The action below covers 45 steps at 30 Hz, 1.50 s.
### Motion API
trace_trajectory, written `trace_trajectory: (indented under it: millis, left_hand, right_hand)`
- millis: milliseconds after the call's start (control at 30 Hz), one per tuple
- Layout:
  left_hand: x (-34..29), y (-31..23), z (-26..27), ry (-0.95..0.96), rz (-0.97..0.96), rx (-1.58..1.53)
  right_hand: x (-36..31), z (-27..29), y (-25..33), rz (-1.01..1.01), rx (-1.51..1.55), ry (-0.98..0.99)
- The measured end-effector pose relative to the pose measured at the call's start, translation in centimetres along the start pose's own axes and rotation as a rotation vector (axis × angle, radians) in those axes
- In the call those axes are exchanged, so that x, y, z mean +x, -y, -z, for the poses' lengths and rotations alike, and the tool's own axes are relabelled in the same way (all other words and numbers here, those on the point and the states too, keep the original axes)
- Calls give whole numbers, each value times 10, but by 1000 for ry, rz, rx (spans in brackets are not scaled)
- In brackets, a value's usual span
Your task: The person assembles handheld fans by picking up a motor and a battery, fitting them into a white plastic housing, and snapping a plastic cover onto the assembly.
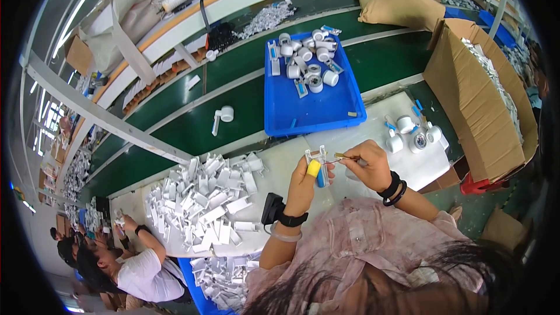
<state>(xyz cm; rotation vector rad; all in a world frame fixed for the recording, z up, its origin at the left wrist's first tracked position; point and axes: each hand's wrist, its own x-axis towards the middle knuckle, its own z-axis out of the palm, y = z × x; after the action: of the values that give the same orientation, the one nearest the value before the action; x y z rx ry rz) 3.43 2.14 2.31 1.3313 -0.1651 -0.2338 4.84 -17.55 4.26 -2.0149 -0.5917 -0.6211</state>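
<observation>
My left hand [299,189] is closed round a white plastic housing [315,152], held upright over the near edge of the bench. A blue piece [321,178] sits along that housing, and a yellow wrap [314,168] covers the thumb tip. Just to the right, my right hand [371,164] pinches a small brownish strip [340,155]. Thin wires [334,161] run between the strip and the housing; their ends are too small to make out. Under the right fingers shows a white rounded part, mostly hidden.
Beyond my hands stands a blue tray [315,118] of white round lamp-like heads. More heads [417,142] lie at the right, by a cardboard box [466,105]. A heap of white housings [204,198] covers the left bench, above a blue bin [195,291]. Another person [149,274] works at left.
</observation>
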Motion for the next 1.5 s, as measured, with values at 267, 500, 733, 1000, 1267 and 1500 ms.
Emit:
trace_trajectory:
  millis: [267, 500, 733, 1000, 1267, 1500]
  left_hand:
    - [-8, 5, -14, -69, 154, -280]
    - [-17, 5, -18, 71, 77, -169]
    - [-22, -2, -23, 36, 12, -45]
    - [-25, 4, -26, 31, -13, -17]
    - [-25, -1, -29, 58, -74, 78]
    - [-25, 2, -26, 84, -69, 82]
  right_hand:
    - [-8, -6, 0, 128, 90, 125]
    - [-16, -4, 6, 144, 86, 111]
    - [-22, -5, 3, 132, 121, 96]
    - [-23, -5, 1, 175, 108, 68]
    - [-25, -4, -1, 192, 103, 48]
    - [-26, -4, 0, 187, 86, 38]
